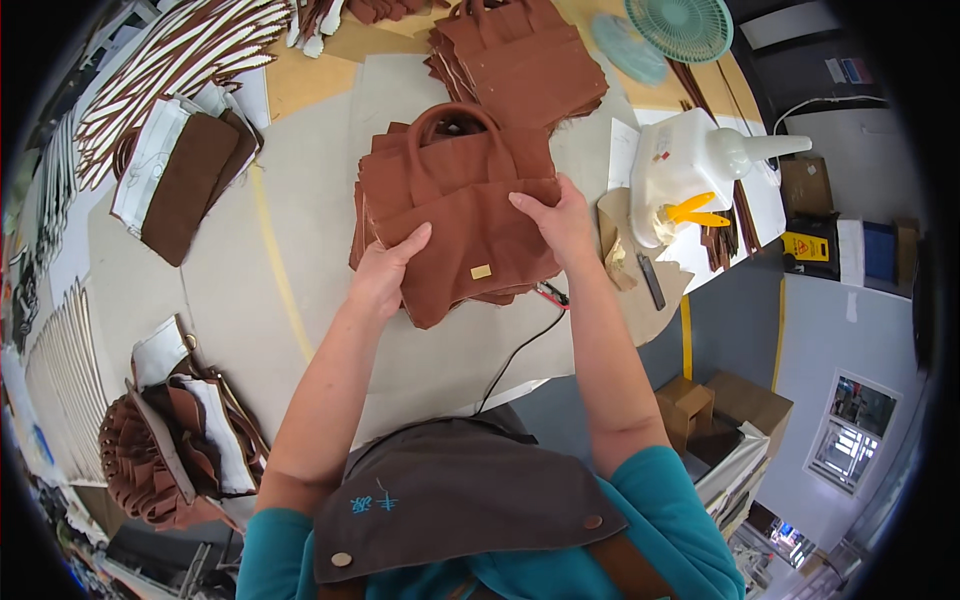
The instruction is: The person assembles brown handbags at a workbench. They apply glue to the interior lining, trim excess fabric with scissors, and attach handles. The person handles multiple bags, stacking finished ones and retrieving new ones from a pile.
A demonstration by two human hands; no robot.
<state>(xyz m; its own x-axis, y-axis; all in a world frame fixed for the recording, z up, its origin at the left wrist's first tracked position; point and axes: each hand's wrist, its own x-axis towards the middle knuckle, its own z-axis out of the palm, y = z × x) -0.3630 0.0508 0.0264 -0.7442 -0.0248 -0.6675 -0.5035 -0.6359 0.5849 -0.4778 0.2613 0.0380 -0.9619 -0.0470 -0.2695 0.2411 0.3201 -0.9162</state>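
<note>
A brown fabric handbag [470,215] with a looped handle and a small gold plate on its front lies on the worktable [310,300], on top of other brown pieces. My left hand [385,270] grips its lower left edge. My right hand [556,220] holds its right side, fingers over the front flap. A second stack of brown bags [520,60] sits further back.
A white glue jug [690,170] with a yellow handle stands at the right. A green fan [680,25] sits at the back right. Brown and white cut pieces [185,175] lie at the left, with more bundles [175,440] at the near left. A black cable [520,350] trails off the table's front edge. Cardboard boxes [720,405] sit on the floor.
</note>
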